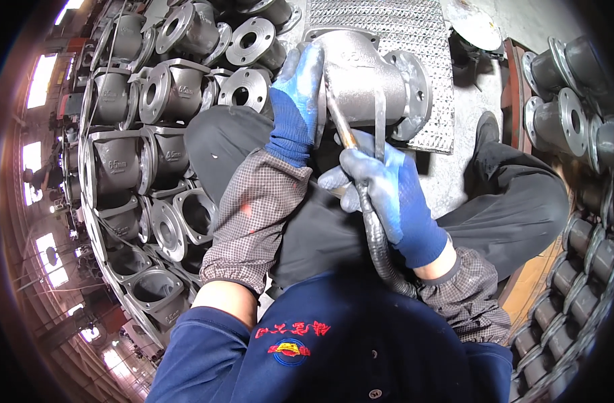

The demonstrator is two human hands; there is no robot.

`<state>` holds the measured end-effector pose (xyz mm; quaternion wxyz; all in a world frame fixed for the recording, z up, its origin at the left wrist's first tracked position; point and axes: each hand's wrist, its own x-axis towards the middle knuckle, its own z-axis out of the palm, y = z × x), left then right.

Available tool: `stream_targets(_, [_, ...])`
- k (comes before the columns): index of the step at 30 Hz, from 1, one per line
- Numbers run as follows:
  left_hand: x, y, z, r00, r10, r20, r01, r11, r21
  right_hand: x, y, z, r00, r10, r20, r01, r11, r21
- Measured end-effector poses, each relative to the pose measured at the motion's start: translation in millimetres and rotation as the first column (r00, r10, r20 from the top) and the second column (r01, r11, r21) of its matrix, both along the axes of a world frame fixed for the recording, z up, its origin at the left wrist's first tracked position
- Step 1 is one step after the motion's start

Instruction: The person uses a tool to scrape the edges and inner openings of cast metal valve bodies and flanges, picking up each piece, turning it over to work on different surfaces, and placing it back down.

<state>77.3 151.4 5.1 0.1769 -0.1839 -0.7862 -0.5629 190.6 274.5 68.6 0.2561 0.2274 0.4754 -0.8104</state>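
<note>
A grey cast-iron valve body with round flanges lies on a textured metal plate. At its left end, my left hand, in a blue glove, grips the flange edge, with the fingers pointing away from me. My right hand, gloved in blue too, is closed around a slim rod-shaped tool joined to a dark ribbed hose. The tool's far end reaches the casting near the left flange; its tip is hard to make out. A flat metal strip rises beside my right fingers, against the casting.
Many similar flanged castings are stacked at my left. More flanged pieces stand at the right, with rows of dark castings nearer me. A round-topped stand is beyond the plate. My bent legs flank the work.
</note>
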Motion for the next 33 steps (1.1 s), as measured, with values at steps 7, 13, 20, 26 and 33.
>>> stream_targets(7, [-2.5, 6.0, 0.7, 1.0, 0.002, 0.007, -0.002, 1.0, -0.01, -3.1, 13.8, -0.7, 0.993, 0.016, -0.12, -0.006, 0.996, 0.089])
stream_targets(13, [-7.5, -11.2, -4.3, 0.999, -0.037, 0.0, 0.036, 0.971, -0.235, -2.3, 22.5, -12.1, 0.981, -0.04, -0.19, 0.066, 0.989, 0.132])
stream_targets(20, [-13.3, -20.0, 0.6, 0.983, -0.162, -0.087, 0.131, 0.948, -0.29, -23.3, 39.4, 0.7, 0.92, -0.128, -0.37, 0.242, 0.929, 0.281])
stream_targets(26, [-17.5, -7.4, 1.5, 0.982, -0.19, -0.012, 0.169, 0.897, -0.409, -72.9, 2.6, -29.9, 0.613, 0.064, -0.787, 0.511, 0.727, 0.458])
stream_targets(33, [-30.9, -17.8, -10.5, 0.896, -0.33, 0.296, 0.321, 0.944, 0.079, -70.2, -20.9, -23.8, 0.595, 0.354, -0.721, 0.534, 0.497, 0.684])
